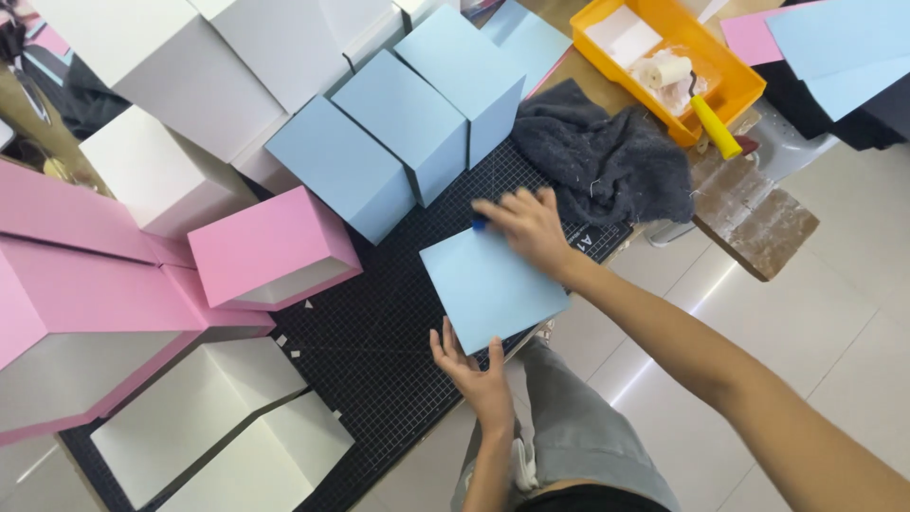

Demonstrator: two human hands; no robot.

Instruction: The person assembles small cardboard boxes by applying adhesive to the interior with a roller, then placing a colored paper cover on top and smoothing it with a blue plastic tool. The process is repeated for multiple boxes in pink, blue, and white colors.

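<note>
Left hand: the left hand (471, 368) is spread open, fingers splayed, its fingertips pressing against the near edge of the light blue box (493, 286); it grips nothing, only steadies.
Right hand: the right hand (527, 226) lies flat and open on the far corner of the same box, palm down, fingers stretched out and a little blurred. A small dark blue object (480, 226) peeks out at its fingertips; whether it is held I cannot tell.
Light blue box: it sits on the black gridded cutting mat (379, 332), near the mat's front edge, between the two hands, one flat face up.
Behind it: three more light blue boxes (408, 118) stand in a row, touching one another, just beyond the right hand.
To the left: a pink box (270, 248) on its side, with white boxes (161, 175) around it.
To the right: a dark grey cloth (607, 156) bunched beside the mat, and a yellow tray (730, 76) with a paint roller (682, 90) in it.
</note>
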